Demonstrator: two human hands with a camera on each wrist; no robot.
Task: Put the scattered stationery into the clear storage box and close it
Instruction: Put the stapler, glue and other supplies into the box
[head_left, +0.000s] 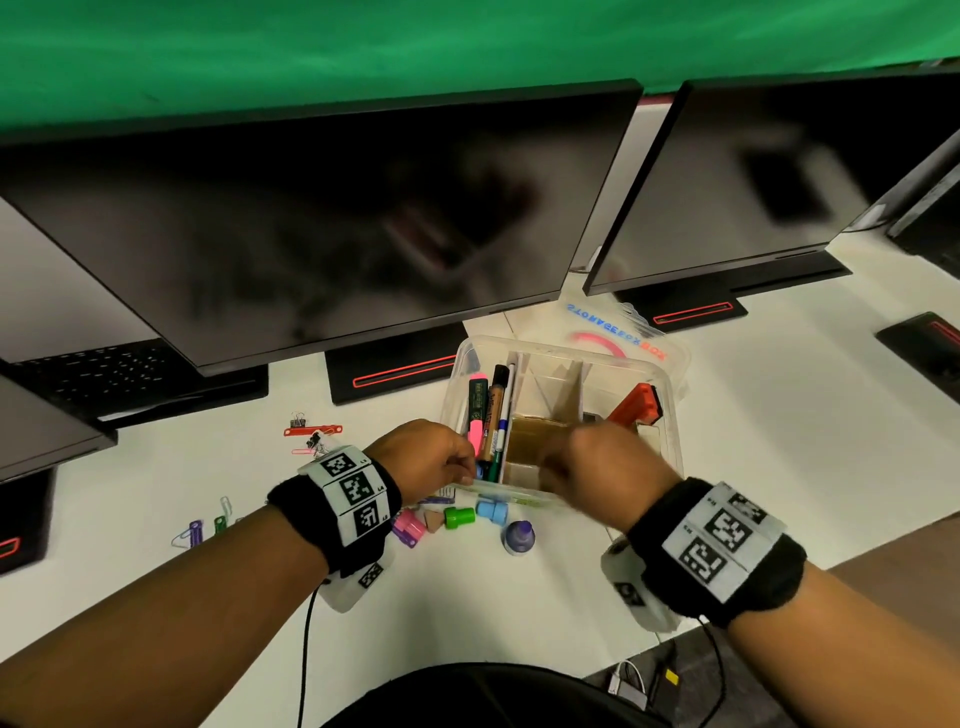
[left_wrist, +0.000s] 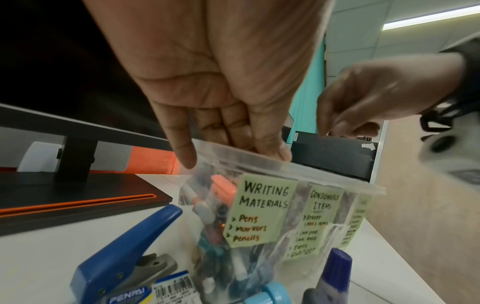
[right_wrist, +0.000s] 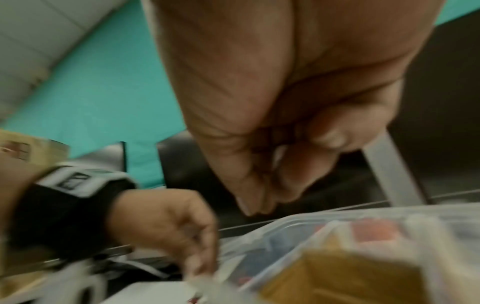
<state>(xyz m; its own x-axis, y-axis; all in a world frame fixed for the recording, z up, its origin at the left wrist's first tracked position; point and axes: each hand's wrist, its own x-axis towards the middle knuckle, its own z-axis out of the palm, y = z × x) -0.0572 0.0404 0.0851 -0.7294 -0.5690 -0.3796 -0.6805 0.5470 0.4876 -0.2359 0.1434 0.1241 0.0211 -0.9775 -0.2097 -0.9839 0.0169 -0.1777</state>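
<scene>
The clear storage box (head_left: 675, 415) stands open on the white desk, its lid (head_left: 613, 332) tipped back behind it. Markers and pens (head_left: 485, 415) fill its left compartment and an orange stapler (head_left: 636, 408) its right one. My left hand (head_left: 441, 457) grips the near-left rim (left_wrist: 324, 174) above the "Writing Materials" label (left_wrist: 262, 207). My right hand (head_left: 597, 462) hovers blurred over the middle compartment, fingers (right_wrist: 265, 185) bunched together; whether they hold anything is unclear. Loose in front lie a green stamp (head_left: 460, 517), a light blue stamp (head_left: 492, 510) and a purple-capped bottle (head_left: 518, 538).
Pink pieces (head_left: 408, 527), coloured paper clips (head_left: 208, 527) and binder clips (head_left: 311, 431) lie left of the box. A blue hole punch (left_wrist: 124, 257) sits under my left wrist. Two dark monitors (head_left: 322, 218) stand close behind the box. The desk edge (head_left: 779, 561) runs near right.
</scene>
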